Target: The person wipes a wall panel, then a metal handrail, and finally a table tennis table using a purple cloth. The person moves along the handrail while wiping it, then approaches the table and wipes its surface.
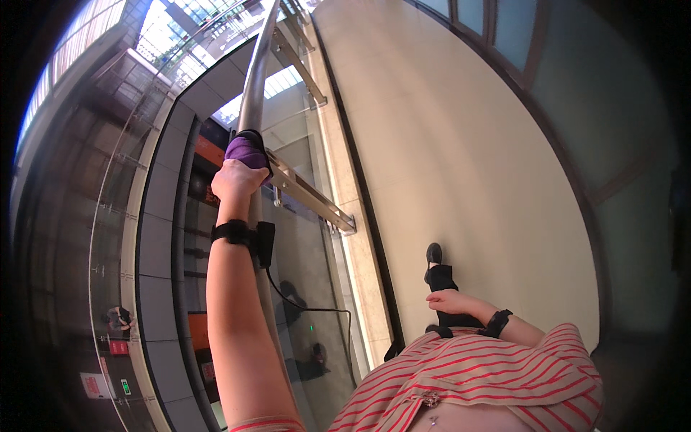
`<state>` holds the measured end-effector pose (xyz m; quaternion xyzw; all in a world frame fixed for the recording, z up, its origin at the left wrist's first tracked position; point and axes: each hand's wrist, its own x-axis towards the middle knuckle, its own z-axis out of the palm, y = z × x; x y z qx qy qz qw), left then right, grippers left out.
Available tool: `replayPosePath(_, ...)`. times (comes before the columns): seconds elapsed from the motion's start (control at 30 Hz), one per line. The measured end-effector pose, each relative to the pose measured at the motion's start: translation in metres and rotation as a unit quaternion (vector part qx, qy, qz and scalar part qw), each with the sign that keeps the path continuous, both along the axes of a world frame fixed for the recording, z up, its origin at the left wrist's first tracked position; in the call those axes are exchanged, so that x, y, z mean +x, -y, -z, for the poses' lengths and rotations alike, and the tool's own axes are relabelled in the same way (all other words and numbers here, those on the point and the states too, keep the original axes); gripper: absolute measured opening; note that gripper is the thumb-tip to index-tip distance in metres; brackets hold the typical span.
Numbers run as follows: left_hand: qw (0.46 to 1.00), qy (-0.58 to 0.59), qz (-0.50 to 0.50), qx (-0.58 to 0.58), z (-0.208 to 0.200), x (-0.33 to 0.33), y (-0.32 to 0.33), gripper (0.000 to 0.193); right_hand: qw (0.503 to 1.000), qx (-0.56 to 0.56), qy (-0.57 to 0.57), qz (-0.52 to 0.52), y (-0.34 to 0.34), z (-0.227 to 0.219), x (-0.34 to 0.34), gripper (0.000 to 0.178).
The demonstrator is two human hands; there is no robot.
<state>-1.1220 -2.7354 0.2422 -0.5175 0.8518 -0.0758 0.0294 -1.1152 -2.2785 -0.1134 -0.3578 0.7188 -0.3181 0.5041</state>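
Note:
My left hand (240, 180) is wrapped round a purple cloth (245, 152) with a dark edge. It presses the cloth on the round metal handrail (253, 93), and the left arm is stretched far forward along the rail. My right hand (451, 301) hangs low in front of my body, its fingers loosely bent, with nothing seen in it. A black strap sits on each wrist; from the left one's black box (265, 243) runs a thin cable (317, 309).
Metal brackets (309, 189) hold the rail beside glass panels, above a stone ledge (360, 266). A beige walkway (446, 144) stretches ahead on the right, bounded by a dark panelled wall (583, 108). Past the glass at left lies a lower level, with a distant person (119, 318).

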Motion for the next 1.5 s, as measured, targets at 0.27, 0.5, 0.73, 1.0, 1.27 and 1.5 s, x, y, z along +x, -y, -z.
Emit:
replayPosePath(0.27,0.999,0.01,-0.017,-0.032,0.0,-0.121,0.089,0.081,0.998,-0.032,-0.026,-0.056,0.123,-0.005,-0.151,0.042)
replayPosePath(0.5,0.997,0.031,-0.041,-0.052,0.006,-0.204,0.155,0.076,1.0,-0.014,-0.014,0.013,0.18,-0.009,-0.256,0.038)
replayPosePath(0.73,0.998,0.022,-0.041,-0.046,0.009,-0.275,0.217,0.075,0.998,-0.005,0.049,-0.024,0.212,-0.002,-0.316,0.039)
replayPosePath(1.0,0.999,0.011,-0.008,-0.04,0.014,-0.378,0.309,0.075,0.995,0.001,0.044,0.092,0.254,0.003,-0.411,0.037)
replayPosePath(1.27,1.0,-0.004,0.012,-0.025,0.017,-0.502,0.409,0.073,0.995,0.029,0.018,0.089,0.355,-0.001,-0.511,0.038)
replayPosePath(1.5,1.0,0.011,-0.004,-0.009,0.02,-0.589,0.477,0.073,0.994,-0.002,0.007,0.108,0.433,-0.004,-0.581,0.038)
